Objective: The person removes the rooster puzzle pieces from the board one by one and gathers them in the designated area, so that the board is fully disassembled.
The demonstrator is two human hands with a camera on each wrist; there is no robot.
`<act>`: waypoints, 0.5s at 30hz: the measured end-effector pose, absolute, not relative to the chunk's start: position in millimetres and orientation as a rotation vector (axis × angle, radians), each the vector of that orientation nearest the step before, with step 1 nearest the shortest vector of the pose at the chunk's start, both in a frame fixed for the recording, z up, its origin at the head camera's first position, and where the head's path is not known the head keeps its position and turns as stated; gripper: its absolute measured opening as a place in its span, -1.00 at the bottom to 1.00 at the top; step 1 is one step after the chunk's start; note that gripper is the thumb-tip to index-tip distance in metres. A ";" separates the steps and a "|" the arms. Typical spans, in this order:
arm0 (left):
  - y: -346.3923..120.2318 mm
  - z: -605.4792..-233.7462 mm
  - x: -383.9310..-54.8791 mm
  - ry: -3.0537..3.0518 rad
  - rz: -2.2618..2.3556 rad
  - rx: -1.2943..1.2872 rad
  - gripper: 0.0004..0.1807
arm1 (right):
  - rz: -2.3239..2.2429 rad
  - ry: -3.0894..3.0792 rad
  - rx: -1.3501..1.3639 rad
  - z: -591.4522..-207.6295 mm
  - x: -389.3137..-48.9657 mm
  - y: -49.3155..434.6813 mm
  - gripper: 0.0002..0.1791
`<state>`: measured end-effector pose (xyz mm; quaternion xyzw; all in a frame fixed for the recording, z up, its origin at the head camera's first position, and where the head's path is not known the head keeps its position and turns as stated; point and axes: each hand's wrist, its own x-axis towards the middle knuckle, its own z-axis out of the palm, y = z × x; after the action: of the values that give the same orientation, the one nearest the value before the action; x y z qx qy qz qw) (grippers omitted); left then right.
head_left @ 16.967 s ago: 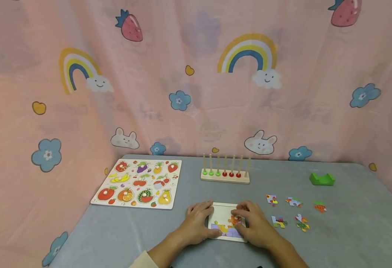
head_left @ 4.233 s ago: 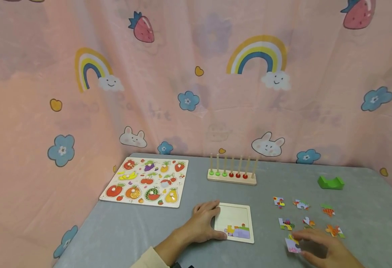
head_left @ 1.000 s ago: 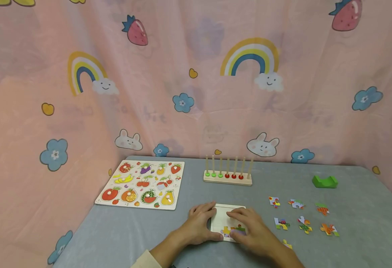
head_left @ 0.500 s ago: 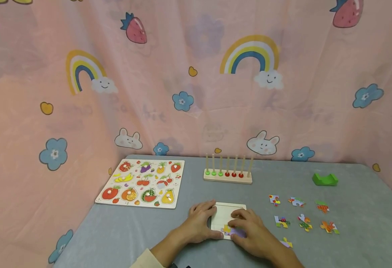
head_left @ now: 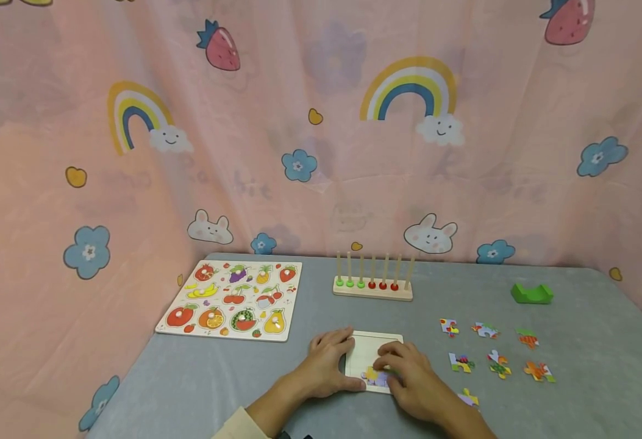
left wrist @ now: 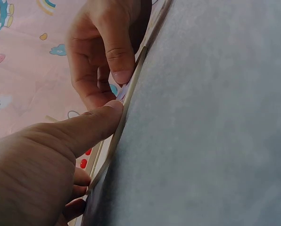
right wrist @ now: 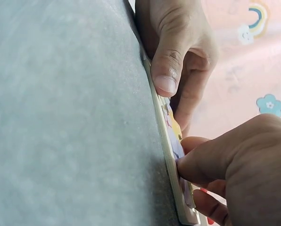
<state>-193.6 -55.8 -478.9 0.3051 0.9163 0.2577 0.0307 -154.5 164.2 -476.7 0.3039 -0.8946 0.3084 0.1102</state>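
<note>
A small square wooden puzzle tray (head_left: 366,350) lies on the grey table with its upper part bare. My left hand (head_left: 323,369) grips its left side, the thumb on the near rim and the fingers at the far left edge. Along the near edge inside sit yellow and purple jigsaw pieces (head_left: 374,376). My right hand (head_left: 416,381) bends over the tray's right side, thumb and fingertips pinching a purple jigsaw piece (right wrist: 176,146), as the right wrist view shows. That hand hides the tray's lower right corner.
Several loose jigsaw pieces (head_left: 499,369) lie to the right, one (head_left: 469,397) partly behind my right forearm. A fruit peg puzzle board (head_left: 230,302) is at the left, a peg rack with rings (head_left: 372,289) at the back, a green block (head_left: 531,294) at the far right.
Since the earliest frame, an orange piece and a yellow-purple piece have gone from tray to table. In the last second, my right fingers curled lower onto the pieces; my left hand stayed put.
</note>
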 end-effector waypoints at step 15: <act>-56.0 -478.7 -193.2 2.834 0.794 0.957 -0.13 | 0.899 -2.575 0.899 -479.3 -154.5 166.5 -0.69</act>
<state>-193.2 -56.0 -478.7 0.3093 0.9154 0.2566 0.0235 -154.5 166.5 -479.3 0.3103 -0.8885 0.3103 0.1344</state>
